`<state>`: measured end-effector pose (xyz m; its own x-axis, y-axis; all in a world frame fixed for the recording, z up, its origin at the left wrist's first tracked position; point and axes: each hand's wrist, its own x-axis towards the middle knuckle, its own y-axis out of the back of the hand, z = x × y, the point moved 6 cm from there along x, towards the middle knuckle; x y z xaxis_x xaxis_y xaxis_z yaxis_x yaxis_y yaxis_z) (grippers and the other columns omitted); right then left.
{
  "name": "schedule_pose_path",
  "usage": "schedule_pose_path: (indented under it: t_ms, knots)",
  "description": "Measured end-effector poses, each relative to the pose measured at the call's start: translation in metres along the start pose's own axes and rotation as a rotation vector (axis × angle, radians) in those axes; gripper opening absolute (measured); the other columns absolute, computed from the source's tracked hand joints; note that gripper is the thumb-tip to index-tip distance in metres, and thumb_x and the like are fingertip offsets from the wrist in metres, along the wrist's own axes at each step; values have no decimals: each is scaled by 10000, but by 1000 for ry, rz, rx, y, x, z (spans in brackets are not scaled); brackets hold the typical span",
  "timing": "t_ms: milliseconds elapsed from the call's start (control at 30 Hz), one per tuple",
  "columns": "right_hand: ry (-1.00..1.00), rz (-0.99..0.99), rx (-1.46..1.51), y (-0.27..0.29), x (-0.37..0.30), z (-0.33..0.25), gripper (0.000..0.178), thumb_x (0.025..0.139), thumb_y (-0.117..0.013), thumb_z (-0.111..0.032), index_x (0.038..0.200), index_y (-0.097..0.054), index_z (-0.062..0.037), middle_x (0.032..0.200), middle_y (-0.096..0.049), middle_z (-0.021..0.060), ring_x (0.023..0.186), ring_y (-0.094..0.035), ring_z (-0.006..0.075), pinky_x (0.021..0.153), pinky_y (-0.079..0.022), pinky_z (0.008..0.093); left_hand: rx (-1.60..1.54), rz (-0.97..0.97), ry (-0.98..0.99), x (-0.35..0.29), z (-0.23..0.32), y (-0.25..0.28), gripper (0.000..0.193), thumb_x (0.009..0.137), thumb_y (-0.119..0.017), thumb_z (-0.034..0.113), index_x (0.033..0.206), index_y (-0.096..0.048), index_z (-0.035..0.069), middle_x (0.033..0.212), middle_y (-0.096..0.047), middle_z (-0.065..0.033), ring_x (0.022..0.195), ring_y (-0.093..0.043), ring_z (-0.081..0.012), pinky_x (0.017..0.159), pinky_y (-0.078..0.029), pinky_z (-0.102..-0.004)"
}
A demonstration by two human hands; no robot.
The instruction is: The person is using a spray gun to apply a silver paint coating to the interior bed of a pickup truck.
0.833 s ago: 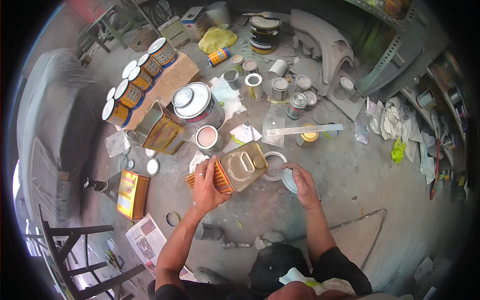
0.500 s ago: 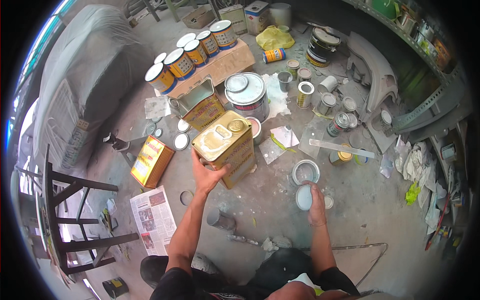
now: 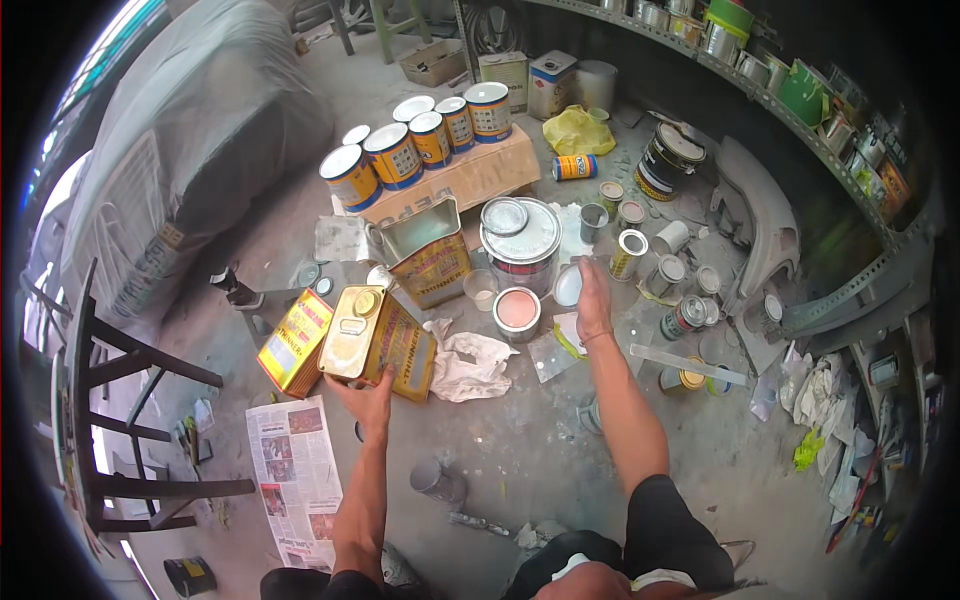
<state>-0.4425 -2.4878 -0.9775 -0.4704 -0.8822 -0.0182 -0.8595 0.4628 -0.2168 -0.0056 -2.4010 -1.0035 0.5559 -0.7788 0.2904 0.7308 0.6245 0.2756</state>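
Observation:
My left hand (image 3: 365,400) is closed on the lower part of a gold rectangular metal tin (image 3: 408,350) with a round cap on top. The tin leans a little and stands beside a yellow-and-red tin (image 3: 297,340). Farther right, my right hand (image 3: 594,300) grips a small round pale cup (image 3: 568,286) by its side; its contents cannot be made out. An open can of pinkish paint (image 3: 517,310) stands just left of that cup. Behind it is a large paint can (image 3: 522,240) with a loose lid on top. A crumpled white cloth (image 3: 470,362) lies next to the gold tin.
An open-topped rectangular tin (image 3: 430,265) stands behind the gold tin. Several blue-and-orange cans stand at a cardboard box (image 3: 470,175). Small cans crowd the right, near a clear strip (image 3: 688,365). Newspaper (image 3: 292,470) and a dark stand (image 3: 150,440) are at the left.
My left hand has moved the gold tin left, uncovering the cloth and pink paint can. My right hand has carried the pale cup away from me, toward the large paint can. The view has shifted.

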Motion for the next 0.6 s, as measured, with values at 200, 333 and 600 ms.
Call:
schedule_pose_path:
  t_ms: [200, 333, 600]
  knots:
    - [17, 141, -514, -60, 70, -5, 525, 910, -541, -443, 1153, -620, 16, 1035, -671, 248, 1066, -610, 344, 926, -443, 400, -97, 25, 89, -1, -43, 30, 1144, 635, -886, 180, 1458, -124, -46, 1395, -366, -257, 1264, -437, -325, 1052, -397, -416]
    - [123, 228, -831, -52, 75, -5, 572, 872, -577, -469, 1141, -611, 35, 1048, -632, 296, 1042, -599, 423, 899, -463, 465, 91, -84, 74, -10, -41, 19, 1189, 625, -890, 238, 1460, -96, -53, 1413, -339, -273, 1338, -347, -361, 1130, -267, -424]
    - [398, -28, -982, 18, -19, -45, 539, 856, -652, -395, 1201, -580, 12, 1137, -532, 296, 963, -601, 433, 841, -490, 467, 71, -70, 455, -62, -125, 107, 705, 1036, -214, 498, 1366, -435, -84, 1319, -513, -288, 1252, -493, -361, 1089, -332, -438]
